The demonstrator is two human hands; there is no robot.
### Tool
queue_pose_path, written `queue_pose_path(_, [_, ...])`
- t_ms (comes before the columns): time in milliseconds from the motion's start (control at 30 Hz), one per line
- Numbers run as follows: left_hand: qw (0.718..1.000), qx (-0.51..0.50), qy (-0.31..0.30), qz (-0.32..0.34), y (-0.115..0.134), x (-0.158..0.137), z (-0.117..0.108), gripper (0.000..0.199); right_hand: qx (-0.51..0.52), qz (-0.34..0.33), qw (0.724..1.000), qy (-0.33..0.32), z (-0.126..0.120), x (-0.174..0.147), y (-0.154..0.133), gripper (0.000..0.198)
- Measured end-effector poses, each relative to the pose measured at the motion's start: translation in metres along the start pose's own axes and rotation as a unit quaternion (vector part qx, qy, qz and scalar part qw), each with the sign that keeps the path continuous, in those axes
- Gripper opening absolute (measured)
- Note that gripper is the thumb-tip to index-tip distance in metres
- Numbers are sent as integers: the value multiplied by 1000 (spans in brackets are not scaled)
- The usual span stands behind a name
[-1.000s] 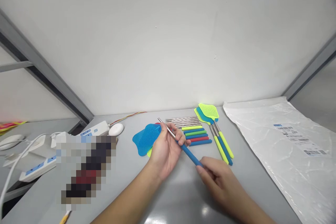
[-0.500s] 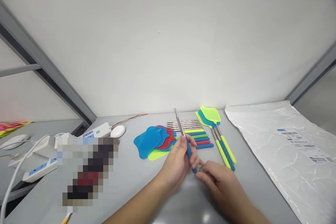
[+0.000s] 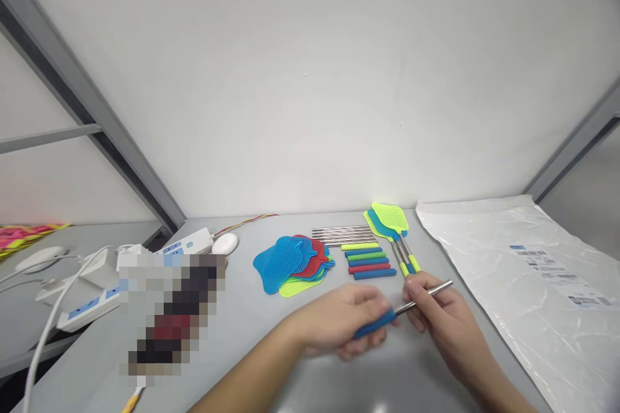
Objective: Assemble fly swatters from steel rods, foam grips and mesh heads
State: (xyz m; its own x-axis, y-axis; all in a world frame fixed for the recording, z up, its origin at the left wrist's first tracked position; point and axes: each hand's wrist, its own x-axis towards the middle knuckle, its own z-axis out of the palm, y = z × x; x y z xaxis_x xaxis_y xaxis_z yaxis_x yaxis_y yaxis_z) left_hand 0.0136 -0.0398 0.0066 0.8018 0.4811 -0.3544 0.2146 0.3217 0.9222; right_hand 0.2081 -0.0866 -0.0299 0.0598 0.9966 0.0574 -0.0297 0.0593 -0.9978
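My left hand (image 3: 341, 319) is closed around the blue handle (image 3: 380, 324) of a fly swatter shaft. From the handle's right end comes a silver metal rod (image 3: 438, 288), which my right hand (image 3: 440, 310) pinches partway along; its far end sticks out to the right. Behind my hands lies a row of loose coloured handles (image 3: 371, 257), with several metal rods (image 3: 339, 233) at the back. Left of these is a fanned pile of blue, red and yellow-green swatter heads (image 3: 285, 263). Assembled fly swatters (image 3: 390, 218) lie to the right, their handles partly behind my right hand.
A white plastic mailer (image 3: 484, 239) with a printed label covers the table's right side. At the left are power strips (image 3: 94, 306), white cables, a round white device (image 3: 225, 244) and a pixelated object (image 3: 179, 313). A wall rises behind the table.
The shaft has swung from pointing away from me to pointing right. My right hand has moved from the handle's bottom end to the metal rod. My left hand has turned with the handle.
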Motion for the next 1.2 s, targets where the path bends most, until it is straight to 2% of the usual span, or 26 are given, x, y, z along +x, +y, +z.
queue_pose_path(133, [987,69,123,72,11,-9,-23,37,-96,45,993,-57,-21,3,-11,28])
queue_pose_path(233, [969,125,192,86,14,-11,-29,35,-189,66,974,-111,-26,4,-18,32])
queue_pose_path(367, [932,194,283,114,10,-7,-23,33,-336,-17,930,-150,-12,-3,-20,29])
queue_pose_path(433, [918,207,306,144,8,-4,-22,34,-385,-48,907,-166,-2,-7,-16,29])
queue_pose_path(500, [921,177,299,177,8,-2,-24,37,-420,-53,890,-168,6,-11,-10,29])
queue_pose_path(567, [937,106,269,194,10,-2,-30,43,-434,-51,884,-164,11,-14,-5,29])
queue_pose_path(667, [956,-20,214,198,14,-6,-42,55,-414,-52,890,-182,14,-15,0,30])
queue_pose_path(767, [960,-95,169,200,15,-9,-51,62,-401,-57,892,-204,16,-16,5,31])
queue_pose_path(933, [971,-120,112,174,9,-5,-50,74,-410,-50,883,-222,22,-19,13,32])
queue_pose_path(1200, [970,-133,115,168,0,6,-49,83,-429,-36,876,-219,27,-23,20,32])
